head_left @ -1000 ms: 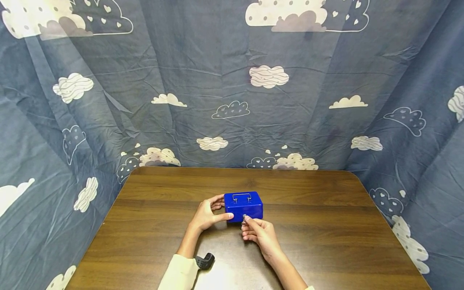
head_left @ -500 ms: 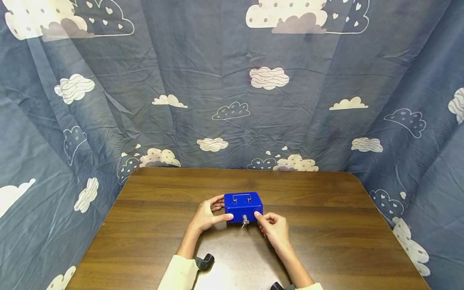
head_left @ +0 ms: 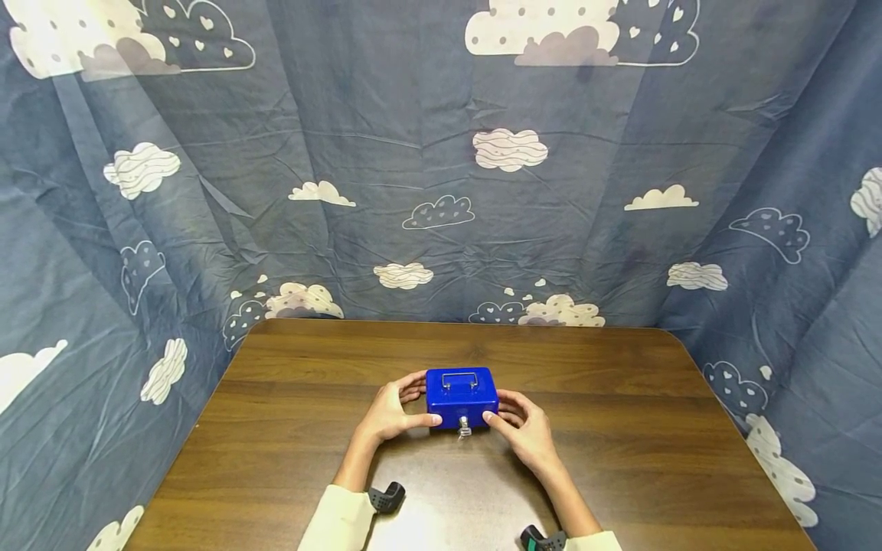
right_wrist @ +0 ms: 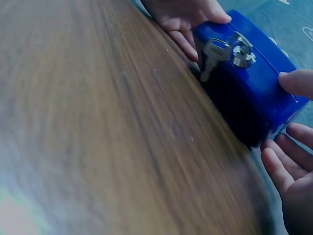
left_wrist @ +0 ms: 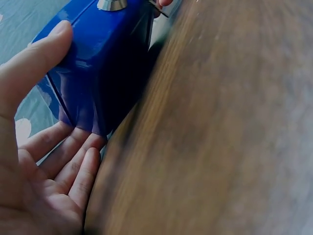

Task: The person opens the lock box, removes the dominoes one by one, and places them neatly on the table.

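A small blue metal cash box sits on the table with its lid down and a thin wire handle on top. My left hand grips its left side, thumb on the front face and fingertips against the end. On the opposite side my right hand holds it the same way, thumb near the front right corner. Between the two thumbs, a silver lock has a key in it, and another key hangs beside it. The box's rear face is hidden.
The brown wood-grain table has rounded far corners. Behind it and at both sides hangs a blue-grey curtain with cloud prints. Black straps with small devices are on both wrists, by pale sleeves.
My right hand has let go of the key at the lock and moved right to grip the box's right side. The box has shifted slightly towards me. My left hand keeps its hold.
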`<state>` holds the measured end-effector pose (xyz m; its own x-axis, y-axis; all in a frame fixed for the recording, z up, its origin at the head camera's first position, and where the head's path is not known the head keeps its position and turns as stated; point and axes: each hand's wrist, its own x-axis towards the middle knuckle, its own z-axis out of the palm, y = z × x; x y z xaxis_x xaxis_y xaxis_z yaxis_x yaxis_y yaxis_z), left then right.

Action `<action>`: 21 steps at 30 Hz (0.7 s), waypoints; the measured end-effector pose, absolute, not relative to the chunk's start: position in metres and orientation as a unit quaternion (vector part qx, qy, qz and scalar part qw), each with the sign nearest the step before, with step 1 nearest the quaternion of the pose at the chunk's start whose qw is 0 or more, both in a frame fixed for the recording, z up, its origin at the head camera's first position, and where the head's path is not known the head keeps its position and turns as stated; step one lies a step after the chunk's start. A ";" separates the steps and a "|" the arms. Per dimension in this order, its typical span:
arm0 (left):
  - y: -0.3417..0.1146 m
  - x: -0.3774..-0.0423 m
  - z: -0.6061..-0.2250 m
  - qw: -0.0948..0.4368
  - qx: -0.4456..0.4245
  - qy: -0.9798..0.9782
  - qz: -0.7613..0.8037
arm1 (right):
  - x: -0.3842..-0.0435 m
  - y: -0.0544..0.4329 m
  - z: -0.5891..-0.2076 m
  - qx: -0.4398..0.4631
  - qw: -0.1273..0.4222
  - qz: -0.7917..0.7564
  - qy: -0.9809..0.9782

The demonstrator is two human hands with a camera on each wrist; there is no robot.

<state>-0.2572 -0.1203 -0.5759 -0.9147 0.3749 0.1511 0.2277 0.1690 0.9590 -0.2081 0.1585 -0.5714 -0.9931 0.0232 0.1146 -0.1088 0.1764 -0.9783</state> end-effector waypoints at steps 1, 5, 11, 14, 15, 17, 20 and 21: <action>-0.121 -0.257 -0.576 0.060 0.198 0.763 0.613 | -0.209 0.159 -0.572 0.035 0.051 0.638 -0.767; -0.122 -0.257 -0.575 0.061 0.200 0.770 0.603 | -0.211 0.162 -0.572 0.068 0.051 0.621 -0.779; -0.122 -0.256 -0.575 0.061 0.215 0.790 0.570 | -0.210 0.168 -0.575 0.104 0.057 0.609 -0.784; -0.122 -0.256 -0.575 0.058 0.228 0.796 0.558 | -0.209 0.170 -0.578 0.114 0.060 0.606 -0.785; -0.122 -0.256 -0.576 0.057 0.232 0.796 0.557 | -0.209 0.170 -0.579 0.116 0.061 0.605 -0.786; -0.122 -0.256 -0.576 0.055 0.236 0.796 0.555 | -0.210 0.171 -0.581 0.119 0.062 0.602 -0.787; -0.123 -0.257 -0.577 0.055 0.239 0.796 0.554 | -0.211 0.171 -0.583 0.121 0.065 0.598 -0.789; -0.123 -0.257 -0.577 0.054 0.239 0.796 0.553 | -0.211 0.171 -0.584 0.120 0.067 0.598 -0.789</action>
<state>-0.2570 -0.1229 -0.5769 -0.8794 0.4413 0.1786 0.3213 0.2734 0.9067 -0.2114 0.1713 -0.5835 -0.9622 -0.1098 0.2493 -0.2697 0.2555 -0.9284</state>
